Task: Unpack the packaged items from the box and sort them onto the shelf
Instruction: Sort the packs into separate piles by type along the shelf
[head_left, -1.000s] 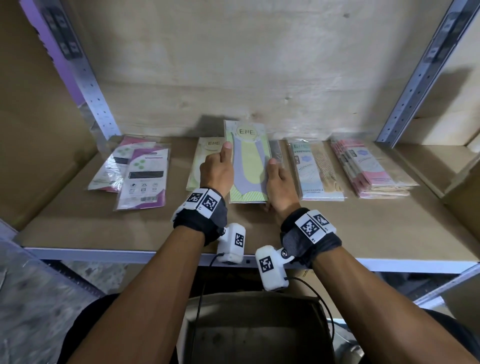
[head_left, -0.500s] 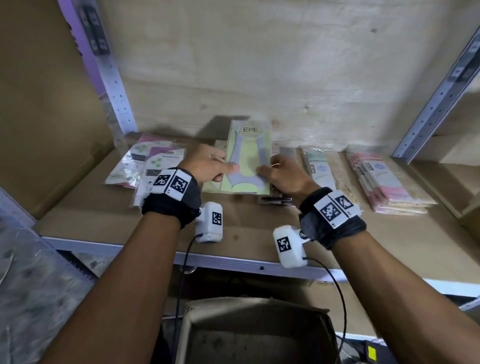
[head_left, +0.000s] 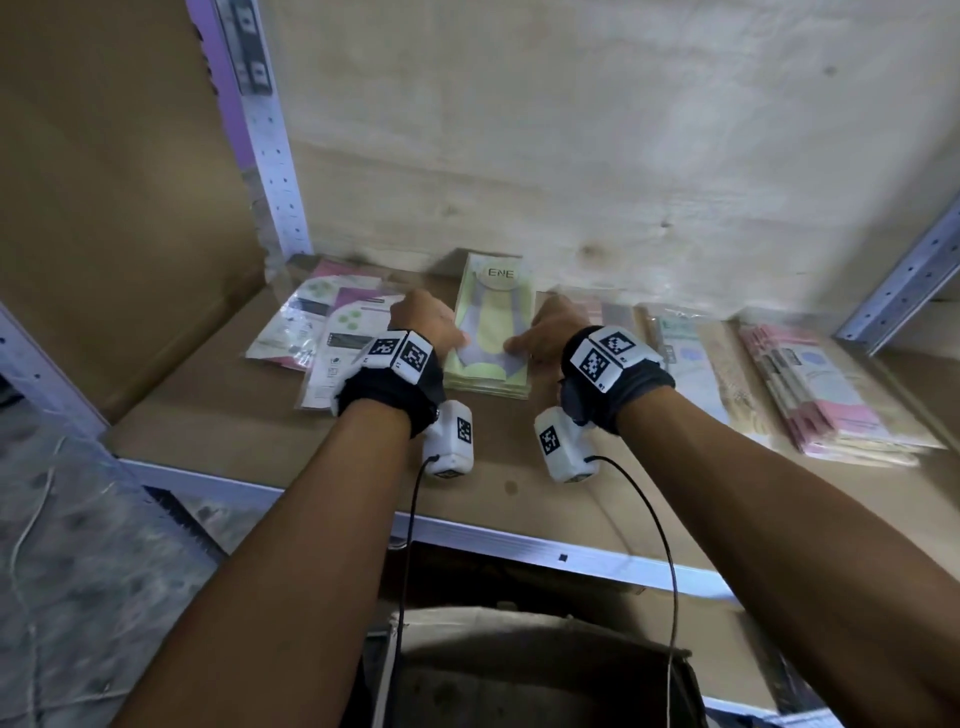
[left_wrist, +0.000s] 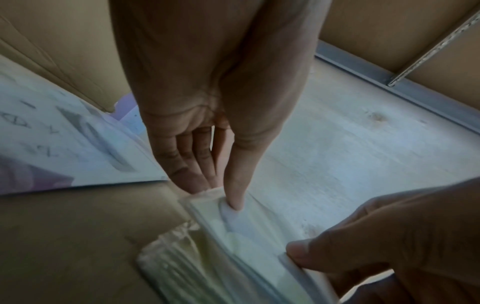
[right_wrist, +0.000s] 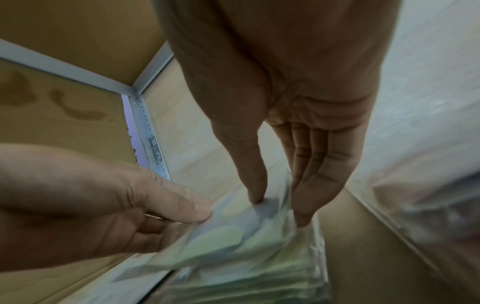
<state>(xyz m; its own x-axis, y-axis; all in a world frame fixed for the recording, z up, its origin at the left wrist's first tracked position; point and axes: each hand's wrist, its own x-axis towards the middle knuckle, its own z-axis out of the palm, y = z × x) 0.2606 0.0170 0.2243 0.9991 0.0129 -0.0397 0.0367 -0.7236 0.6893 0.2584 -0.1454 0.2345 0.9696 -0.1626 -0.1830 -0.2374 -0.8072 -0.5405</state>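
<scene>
A green ENE packet (head_left: 493, 332) lies on top of a pile of like packets on the shelf board (head_left: 260, 441), close to the back wall. My left hand (head_left: 452, 338) pinches its left edge, thumb on top and fingers along the side, as the left wrist view shows (left_wrist: 218, 194). My right hand (head_left: 519, 345) pinches the right edge the same way (right_wrist: 279, 208). In the wrist views the held packet (left_wrist: 249, 232) sits slightly above the pile (right_wrist: 246, 277) beneath it.
Purple-and-white packets (head_left: 337, 338) lie to the left. Beige-and-blue packets (head_left: 691, 358) and a pink stack (head_left: 815, 384) lie to the right. Metal uprights (head_left: 270, 156) flank the bay. An open cardboard box (head_left: 519, 670) stands below the shelf's front rail (head_left: 519, 545).
Both hands went from flanking the green packet to pinching it with thumbs on top. The packet moved back toward the wall and now sits squared on its pile.
</scene>
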